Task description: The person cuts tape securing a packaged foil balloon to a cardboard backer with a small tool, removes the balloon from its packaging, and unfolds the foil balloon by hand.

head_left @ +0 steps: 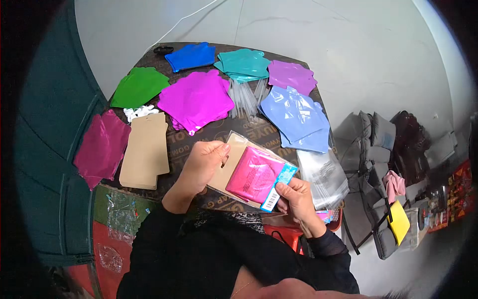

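Observation:
Between my two hands is a clear plastic packet point(255, 175) holding a beige card, a folded shiny pink foil piece point(254, 172) and a blue label point(280, 187) with a barcode. My left hand point(209, 159) pinches the packet's upper left end, near the slot in the card. At the lower right end, my right hand point(296, 197) grips it with the thumb on the label. The packet is tilted, just above the table's near side. Left of my left hand lies a stack of beige cards point(144, 152). Clear plastic bags point(323, 177) lie right of my right hand.
On the dark table point(184, 149) are flat foil stacks: magenta point(196, 99), green point(139, 87), blue point(190, 56), teal point(243, 64), purple point(291, 75), light blue point(296, 117) and dark pink point(102, 147). Clear straws point(244, 99) and white ribbon point(139, 113) lie among them. Grey chairs point(376, 144) stand right.

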